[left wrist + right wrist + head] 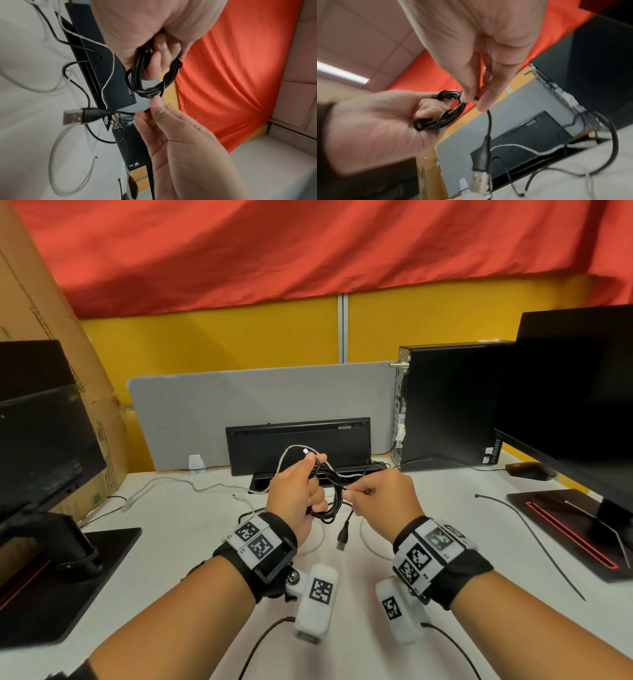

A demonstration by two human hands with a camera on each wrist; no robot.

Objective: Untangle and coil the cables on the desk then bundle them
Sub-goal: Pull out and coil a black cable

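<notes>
My left hand (pixel 313 484) grips a coil of black cable (pixel 334 494) above the white desk (pixel 191 559); its fingers curl through the loops (pixel 149 81). Just to the right, my right hand (pixel 354 494) pinches the coil's loose tail between thumb and fingertips (pixel 471 100). Below that pinch dangles the tail's USB plug (pixel 342 537), also seen in the wrist views (pixel 73 117) (pixel 479 178). A white cable (pixel 164 482) trails across the desk to the left and loops under both hands (pixel 56 155). One white end arches over my left hand (pixel 291 450).
A black keyboard (pixel 298 445) leans against the grey divider (pixel 205 405), with a PC tower (pixel 445 405) to its right. Monitors stand at left (pixel 41 422) and right (pixel 575 392). A black zip tie (pixel 527 539) and a mouse (pixel 529 470) lie at right.
</notes>
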